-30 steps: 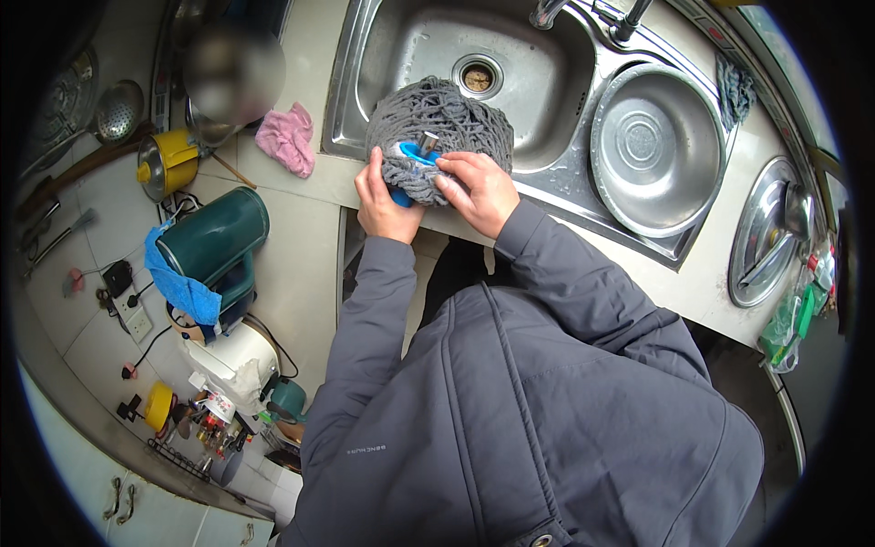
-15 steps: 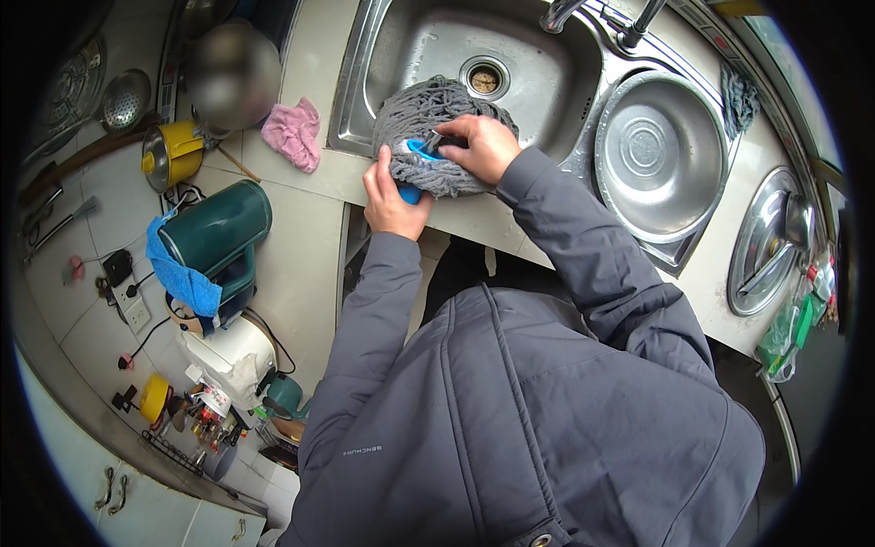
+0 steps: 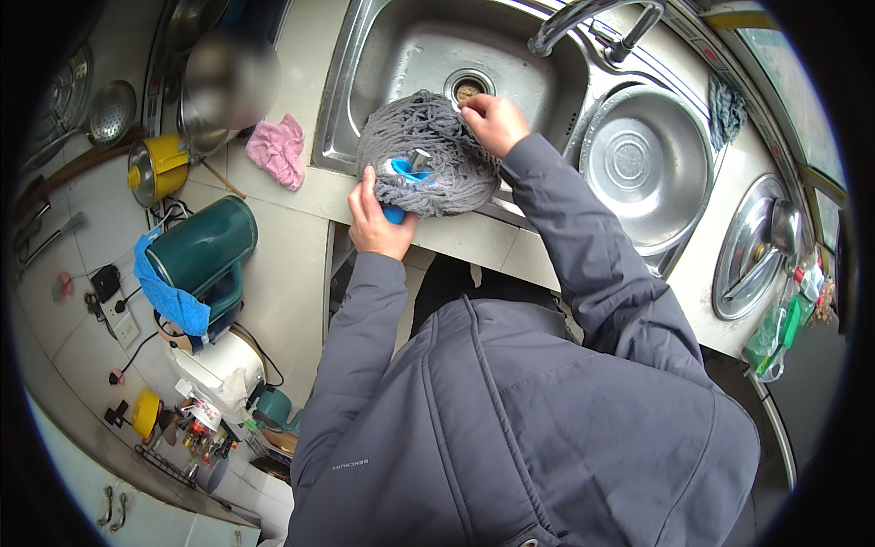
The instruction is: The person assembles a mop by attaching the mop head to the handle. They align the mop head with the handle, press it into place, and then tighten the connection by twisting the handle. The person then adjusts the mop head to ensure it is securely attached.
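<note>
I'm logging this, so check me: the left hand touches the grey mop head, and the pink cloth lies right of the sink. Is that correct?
Not quite: the head view shows the pink cloth lying left of the sink. The left hand does touch the grey mop head.

The left hand (image 3: 383, 232) holds a grey mop head (image 3: 406, 123) at the sink (image 3: 401, 55) edge; the right hand (image 3: 499, 126) is near the drain (image 3: 468, 90); a pink cloth (image 3: 276, 151) lies on the worktop (image 3: 287, 237).
</note>
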A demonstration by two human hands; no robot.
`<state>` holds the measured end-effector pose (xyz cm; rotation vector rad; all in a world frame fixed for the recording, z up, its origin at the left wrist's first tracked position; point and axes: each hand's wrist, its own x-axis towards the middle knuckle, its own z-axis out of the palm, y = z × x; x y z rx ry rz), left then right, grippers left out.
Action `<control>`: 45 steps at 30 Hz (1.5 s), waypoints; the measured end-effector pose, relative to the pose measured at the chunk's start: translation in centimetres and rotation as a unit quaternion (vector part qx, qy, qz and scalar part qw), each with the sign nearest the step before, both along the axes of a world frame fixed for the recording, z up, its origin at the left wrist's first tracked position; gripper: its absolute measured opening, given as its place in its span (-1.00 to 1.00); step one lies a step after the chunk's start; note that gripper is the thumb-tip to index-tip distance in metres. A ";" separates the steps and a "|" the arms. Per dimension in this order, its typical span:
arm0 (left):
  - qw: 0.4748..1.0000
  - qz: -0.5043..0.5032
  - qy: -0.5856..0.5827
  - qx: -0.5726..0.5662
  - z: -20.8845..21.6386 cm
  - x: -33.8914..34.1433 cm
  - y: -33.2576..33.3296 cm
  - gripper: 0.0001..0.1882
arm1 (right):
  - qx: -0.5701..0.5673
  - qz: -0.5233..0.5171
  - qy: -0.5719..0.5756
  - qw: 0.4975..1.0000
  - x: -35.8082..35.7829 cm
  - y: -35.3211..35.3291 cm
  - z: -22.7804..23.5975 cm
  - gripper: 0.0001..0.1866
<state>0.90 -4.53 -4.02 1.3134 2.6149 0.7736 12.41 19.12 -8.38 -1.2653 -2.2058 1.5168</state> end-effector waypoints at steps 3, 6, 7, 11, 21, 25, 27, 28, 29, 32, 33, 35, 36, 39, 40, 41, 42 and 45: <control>1.000 -0.003 0.002 0.008 -0.1 -0.1 0.0 0.09 | 0.045 0.111 -0.039 0.992 -1.6 1.0 -1.8 -0.53; 1.000 -0.002 0.005 0.003 -0.2 -0.1 0.0 0.07 | 0.108 0.236 -0.083 0.962 -3.2 1.0 -4.2 -0.10; 1.000 -0.001 0.006 0.000 -0.2 -0.1 -0.1 0.07 | 0.044 0.234 -0.120 0.964 -3.6 1.3 -5.1 -0.05; 1.000 0.002 -0.003 -0.004 -0.2 -0.1 -0.1 0.07 | -0.061 0.237 -0.145 0.959 -4.0 2.0 -8.9 0.14; 1.000 -0.004 0.013 0.001 -0.2 -0.2 -0.1 0.08 | -0.053 0.109 -0.115 0.986 -2.1 4.5 -5.8 -0.53; 1.000 -0.003 0.012 0.003 -0.3 -0.2 0.0 0.08 | -0.301 0.208 -0.122 0.923 -1.7 2.7 -2.8 -0.51; 1.000 -0.002 0.010 0.002 -0.3 -0.2 0.0 0.08 | -0.294 0.311 -0.022 0.903 -2.3 1.7 -2.0 -0.62; 1.000 -0.001 0.009 0.001 -0.3 -0.2 0.0 0.08 | -0.218 0.331 -0.008 0.918 -2.7 1.4 -1.7 -0.65; 1.000 0.000 0.008 -0.001 -0.2 -0.2 0.0 0.07 | -0.145 0.355 0.028 0.923 -3.2 1.1 -1.6 -0.65; 1.000 -0.002 0.007 0.003 -0.1 -0.2 0.0 0.07 | -0.018 0.407 -0.046 0.912 -4.5 1.7 -1.6 -0.60; 1.000 -0.004 0.008 0.002 -0.1 -0.2 0.0 0.06 | 0.047 0.414 -0.144 0.898 -4.9 2.0 -1.8 -0.50; 1.000 -0.007 0.011 0.001 -0.1 -0.3 0.1 0.05 | 0.100 0.347 -0.173 0.916 -5.6 3.0 -2.2 -0.45; 1.000 -0.008 0.010 0.004 -0.1 -0.3 0.0 0.05 | 0.154 0.304 -0.145 0.929 -5.8 3.4 -2.5 -0.45; 1.000 -0.007 0.013 0.012 -0.2 -0.3 0.1 0.03 | 0.133 0.283 0.040 0.949 -6.3 4.5 -3.4 -0.38; 1.000 -0.006 0.015 0.011 -0.2 -0.3 0.1 0.03 | 0.058 0.245 0.088 0.964 -6.3 4.4 -3.7 -0.36; 1.000 -0.005 0.017 0.012 -0.2 -0.3 0.1 0.03 | -0.023 0.199 0.101 0.974 -6.3 4.5 -3.9 -0.33; 1.000 -0.004 0.016 0.009 -0.2 -0.3 0.1 0.03 | 0.035 0.220 0.048 0.974 -6.3 4.7 -4.1 -0.30; 1.000 -0.003 0.012 0.002 -0.3 -0.3 0.0 0.01 | 0.035 0.230 0.016 0.972 -5.9 5.4 -4.1 -0.33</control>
